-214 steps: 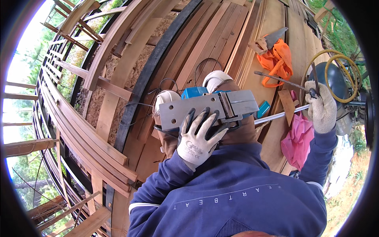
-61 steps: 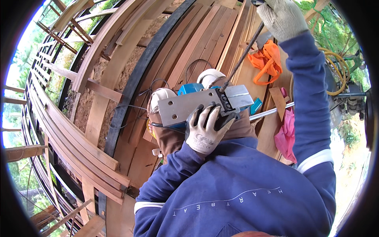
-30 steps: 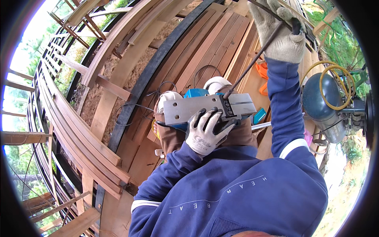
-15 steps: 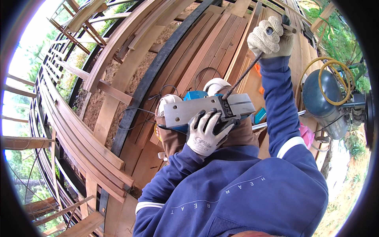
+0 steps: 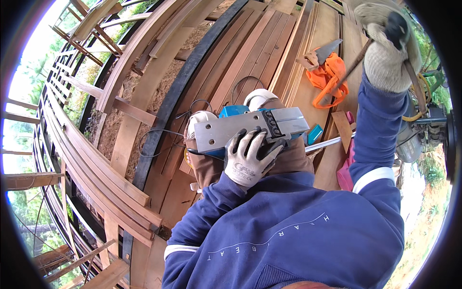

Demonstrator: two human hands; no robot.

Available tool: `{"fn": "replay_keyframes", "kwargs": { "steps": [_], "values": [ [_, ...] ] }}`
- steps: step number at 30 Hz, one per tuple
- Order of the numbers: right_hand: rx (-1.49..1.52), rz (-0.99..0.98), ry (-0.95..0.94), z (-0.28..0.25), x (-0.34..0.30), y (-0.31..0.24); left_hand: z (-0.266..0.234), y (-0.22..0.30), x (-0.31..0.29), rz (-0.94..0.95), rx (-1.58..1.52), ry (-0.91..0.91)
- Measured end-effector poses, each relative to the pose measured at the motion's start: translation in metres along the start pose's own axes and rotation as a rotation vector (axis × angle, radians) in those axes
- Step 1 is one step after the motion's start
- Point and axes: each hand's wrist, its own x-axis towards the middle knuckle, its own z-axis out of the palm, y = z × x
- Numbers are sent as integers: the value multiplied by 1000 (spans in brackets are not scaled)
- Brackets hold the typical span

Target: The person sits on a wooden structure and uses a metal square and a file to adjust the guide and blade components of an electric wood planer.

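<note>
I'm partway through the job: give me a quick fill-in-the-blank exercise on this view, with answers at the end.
1. The left hand rests on a planer whose casing is coloured ____.
2. The rod in the right hand is ____ the planer (touching / apart from).
3. Both hands wear ____.
4. The saw lies next to a cloth coloured ____.

Missing words: blue; apart from; gloves; orange.

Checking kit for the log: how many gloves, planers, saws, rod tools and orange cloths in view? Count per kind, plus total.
Gloves: 2 (left glove, right glove)
Planer: 1
Saw: 1
Rod tool: 1
Orange cloth: 1
Total: 6
</note>
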Motion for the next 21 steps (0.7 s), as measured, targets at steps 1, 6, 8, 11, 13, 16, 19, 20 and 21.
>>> {"fn": "replay_keyframes", "kwargs": {
  "steps": [1,6,8,11,13,16,19,20,21],
  "values": [
    [-82,-47,-99,17,0,-16,0,0,0,-3,-7,4],
    [-308,-310,-329,44,13,-28,2,1,1,-8,-40,9],
    [-445,-245,-478,32,23,-38,2,1,0,-12,-39,17],
    [-628,-250,-361,54,17,-53,2,1,-2,-21,-42,3],
    [-690,-245,-397,48,23,-55,2,0,-2,-19,-52,5],
    [-701,-209,-502,44,26,-60,4,1,-3,-17,-51,8],
    [-695,-338,-487,50,24,-50,1,1,-2,-19,-53,-13],
    [-702,-375,-483,52,23,-49,2,1,-2,-17,-56,-6],
    [-710,-411,-479,54,21,-48,3,1,-2,-13,-60,0]
  ]
}}
